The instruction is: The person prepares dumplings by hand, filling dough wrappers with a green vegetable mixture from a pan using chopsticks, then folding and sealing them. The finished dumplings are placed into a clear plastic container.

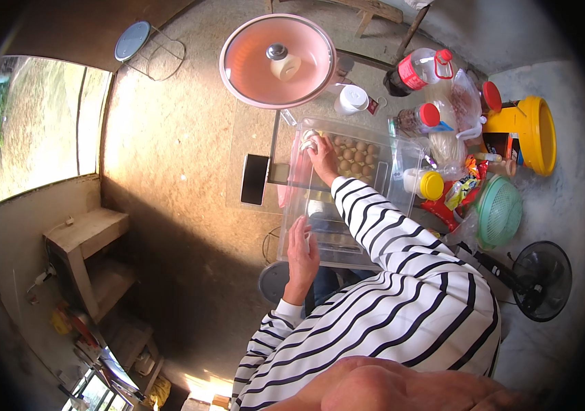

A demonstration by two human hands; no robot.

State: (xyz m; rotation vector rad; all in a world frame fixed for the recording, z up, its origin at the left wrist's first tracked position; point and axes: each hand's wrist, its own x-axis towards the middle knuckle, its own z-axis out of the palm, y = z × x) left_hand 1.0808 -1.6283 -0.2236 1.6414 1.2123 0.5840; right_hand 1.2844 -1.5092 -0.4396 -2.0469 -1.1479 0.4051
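Observation:
A clear plastic storage box (297, 198) lies in front of me on a glass-topped table, with rows of brown eggs (356, 156) at its far part. My right hand (321, 154) is at the box's far left corner, its fingers closed on a crumpled white cloth or tissue (309, 138). Over the box's near left edge is my left hand (302, 251), fingers extended and the thumb a little apart; something small and whitish shows by the palm, and I cannot tell whether it is held.
Left of the box lies a smartphone (255, 180). Beyond stand a pink basin with a glass lid (278, 61) and a white cup (352, 99). Jars, a cola bottle (418, 72), a yellow bucket (521, 134) and a green basket (500, 212) crowd the right side, near a black fan (541, 281).

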